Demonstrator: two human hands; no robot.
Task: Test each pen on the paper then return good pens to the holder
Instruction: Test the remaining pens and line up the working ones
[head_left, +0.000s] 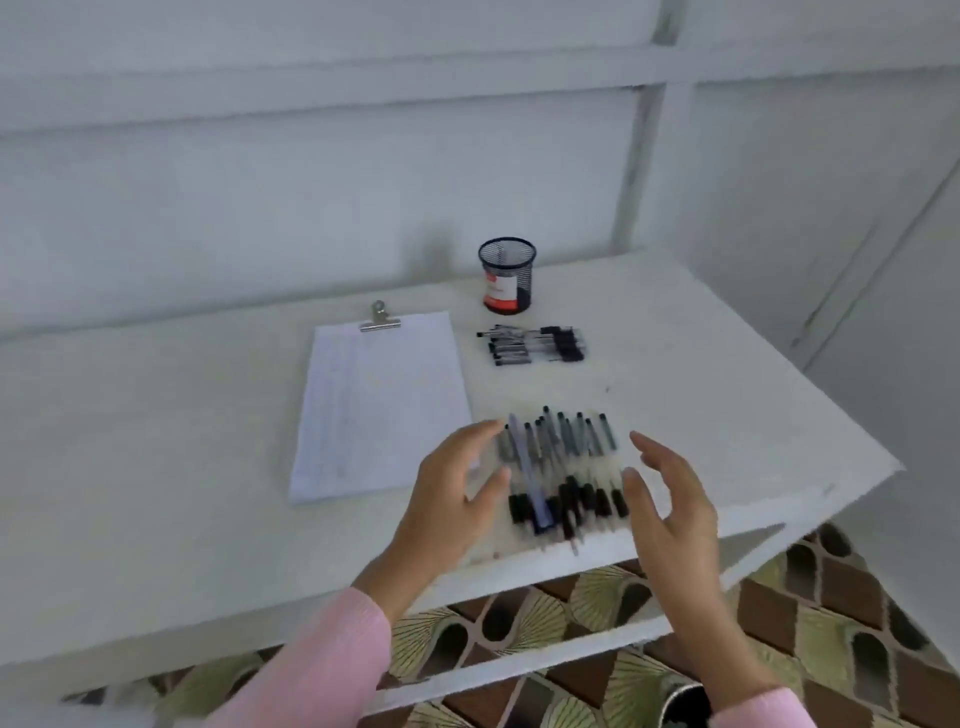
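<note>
The loose pile of pens (563, 467) lies on the desk (208, 467) close to its near edge, directly between the two hands. Its long axis runs roughly from 12 to 6 o'clock, leaning a little toward 11 and 5, with the thick black ends toward the person. One pale pen (530, 478) lies on top along the same line, on the pile's left side.

From the pile, the left hand (457, 488) is at 9 o'clock, its fingertips at the pile's edge and nearest the pale pen; blur hides whether they touch. The right hand (670, 509) is at 3 o'clock, just beside the outermost pens. Both hands are spread wide, palms turned toward each other, and hold nothing.

The left hand looks the better placed to lift the pale pen, and the paper (384, 415) lies on its side too, at 10 o'clock from the pile.

Farther out at 12 o'clock a second bunch of pens (535, 345) lies crosswise, its axis 9 to 3. The mesh holder (506, 275) stands upright just past it.
</note>
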